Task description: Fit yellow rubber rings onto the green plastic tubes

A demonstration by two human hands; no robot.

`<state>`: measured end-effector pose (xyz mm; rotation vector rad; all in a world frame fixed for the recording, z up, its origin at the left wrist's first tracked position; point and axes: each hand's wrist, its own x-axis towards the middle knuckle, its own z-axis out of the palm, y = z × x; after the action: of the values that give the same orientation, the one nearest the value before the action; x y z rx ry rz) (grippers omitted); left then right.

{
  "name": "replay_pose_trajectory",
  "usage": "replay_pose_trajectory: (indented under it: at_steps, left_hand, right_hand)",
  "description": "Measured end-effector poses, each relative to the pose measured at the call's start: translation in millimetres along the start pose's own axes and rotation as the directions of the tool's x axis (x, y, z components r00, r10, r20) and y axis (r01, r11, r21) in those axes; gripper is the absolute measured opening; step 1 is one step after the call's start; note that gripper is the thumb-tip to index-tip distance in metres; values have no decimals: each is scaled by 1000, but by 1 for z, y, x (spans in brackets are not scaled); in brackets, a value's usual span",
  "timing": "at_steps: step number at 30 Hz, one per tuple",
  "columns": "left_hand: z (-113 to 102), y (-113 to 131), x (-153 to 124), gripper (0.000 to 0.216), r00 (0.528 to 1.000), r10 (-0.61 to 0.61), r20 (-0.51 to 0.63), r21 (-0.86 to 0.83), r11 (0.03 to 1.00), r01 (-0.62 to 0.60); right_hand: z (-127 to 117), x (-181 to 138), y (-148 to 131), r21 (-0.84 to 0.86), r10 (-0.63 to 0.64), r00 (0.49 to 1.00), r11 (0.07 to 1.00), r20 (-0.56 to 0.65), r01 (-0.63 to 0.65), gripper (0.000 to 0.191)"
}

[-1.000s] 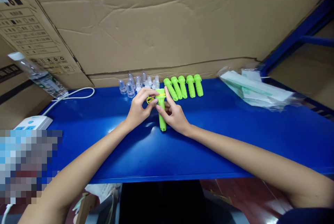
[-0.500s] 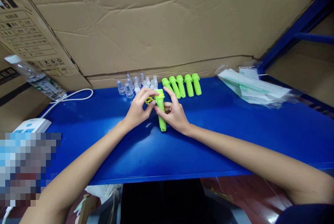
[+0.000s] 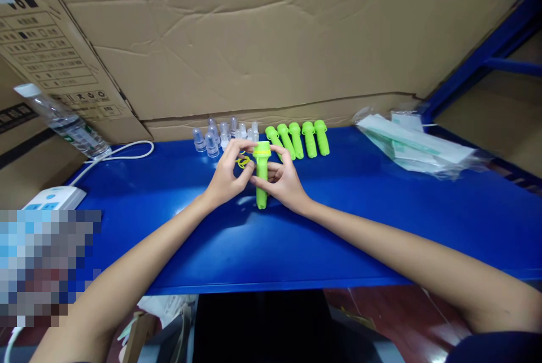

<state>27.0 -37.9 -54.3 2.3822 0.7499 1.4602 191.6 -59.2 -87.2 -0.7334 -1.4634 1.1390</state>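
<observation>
A lime-green flashlight body (image 3: 262,179) stands tilted in front of me, wide head away from me. A thin yellow ring (image 3: 262,152) sits around its head. My right hand (image 3: 288,182) grips the tube from the right, thumb across it and index finger up by the head. My left hand (image 3: 228,174) holds the head from the left, fingertips at its rim and thumb near the neck. Loose yellow rings (image 3: 243,161) lie just behind the left hand, partly hidden by it. Several similar green flashlight bodies (image 3: 297,140) lie in a row behind my right hand.
Several clear plastic caps (image 3: 212,144) stand at the back, left of the green row. A water bottle (image 3: 68,125) leans at the left, near a cable and a white power strip (image 3: 63,198). Plastic bags (image 3: 410,140) lie at the right; cardboard (image 3: 271,41) walls the back.
The yellow ring, uneven at the rim before, now sits level lower around the head. The flashlight body has turned slightly more upright, and the right index finger has come down closer to it.
</observation>
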Motion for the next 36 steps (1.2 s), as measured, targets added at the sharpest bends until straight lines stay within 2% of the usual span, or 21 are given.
replay_pose_trajectory:
  at_steps: [4, 8, 16, 20, 29, 36]
  left_hand:
    - [5, -9, -5, 23, 994, -113, -3, -101, 989, 112]
    - [6, -12, -7, 20, 996, -81, -42, -66, 995, 79]
    - [4, -5, -4, 16, 996, 38, -83, 32, 999, -35]
    - [5, 0, -2, 13, 990, 89, -108, 61, 995, -83]
    - [5, 0, -1, 12, 986, 77, -149, 55, 996, -70]
    - [3, 0, 0, 12, 987, 73, -143, 73, 995, -63]
  right_hand:
    - [1, 0, 0, 42, 14, 997, 999, 75, -17, 65]
    - [-1, -2, -6, 9, 13, 987, 1000, 161, -14, 49]
    - [-4, 3, -9, -116, 130, 979, 987, 159, -112, 38]
    - [-2, 3, -9, -124, 162, 975, 982, 150, -144, 34]
    - [-3, 2, -5, -113, 166, 969, 983, 184, -147, 31]
    - [-5, 2, -4, -188, 129, 978, 977, 167, -97, 24]
